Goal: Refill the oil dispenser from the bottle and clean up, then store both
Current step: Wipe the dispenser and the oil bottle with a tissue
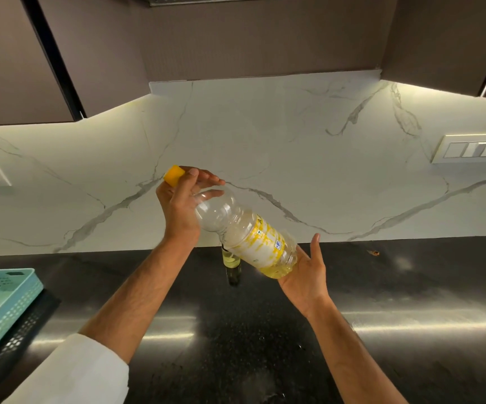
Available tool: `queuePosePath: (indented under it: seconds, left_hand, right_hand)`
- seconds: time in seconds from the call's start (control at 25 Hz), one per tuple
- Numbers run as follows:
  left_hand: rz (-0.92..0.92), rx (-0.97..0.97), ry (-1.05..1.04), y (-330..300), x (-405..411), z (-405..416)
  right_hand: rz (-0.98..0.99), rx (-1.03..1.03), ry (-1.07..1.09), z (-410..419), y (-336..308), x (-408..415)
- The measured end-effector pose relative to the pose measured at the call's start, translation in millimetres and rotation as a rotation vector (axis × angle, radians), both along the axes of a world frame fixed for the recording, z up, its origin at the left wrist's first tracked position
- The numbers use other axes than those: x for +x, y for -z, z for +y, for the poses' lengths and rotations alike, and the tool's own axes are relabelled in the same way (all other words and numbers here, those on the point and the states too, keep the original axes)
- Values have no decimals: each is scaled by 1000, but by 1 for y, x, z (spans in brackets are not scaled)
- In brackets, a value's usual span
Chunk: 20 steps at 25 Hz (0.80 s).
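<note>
As the left hand (182, 199) gripped the capped neck and the right hand (306, 272) cradled, fingers straight, the base of the bottle (244, 234) tilted at 10 o'clock, it risked slipping onto the dispenser (231, 265) below.

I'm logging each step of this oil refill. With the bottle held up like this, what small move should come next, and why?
Probably twist the yellow cap off. The left hand has its grip on the cap end of the oil bottle, the right hand cradles its base, and the dispenser waits on the counter below. The cap looks on, so nothing can pour yet.

yellow cap (173, 175), black counter (265, 330), veined marble wall (265, 141)
</note>
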<state>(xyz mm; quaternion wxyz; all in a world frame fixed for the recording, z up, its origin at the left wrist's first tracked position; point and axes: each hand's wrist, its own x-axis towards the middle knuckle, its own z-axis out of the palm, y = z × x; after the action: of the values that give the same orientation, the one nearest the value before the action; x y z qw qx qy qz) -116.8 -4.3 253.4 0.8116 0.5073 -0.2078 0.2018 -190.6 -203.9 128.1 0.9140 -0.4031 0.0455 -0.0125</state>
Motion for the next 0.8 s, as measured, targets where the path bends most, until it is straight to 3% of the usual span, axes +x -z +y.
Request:
queuePosePath:
  seconds: [0.2,0.36,0.64,0.8]
  left_hand:
    - [43,71,-80,2,1,3]
    - [-2,245,-168,7,-3,5]
    - [48,363,-219,20,-4,2]
    - [73,334,-131,24,0,27]
  right_hand:
    - [-164,-538,84,7,15,-10]
    - [-246,-560,214,6,-5,-16]
    - [-472,-1138,20,71,-42,-8]
    - [-494,-1164,-88,80,-42,3]
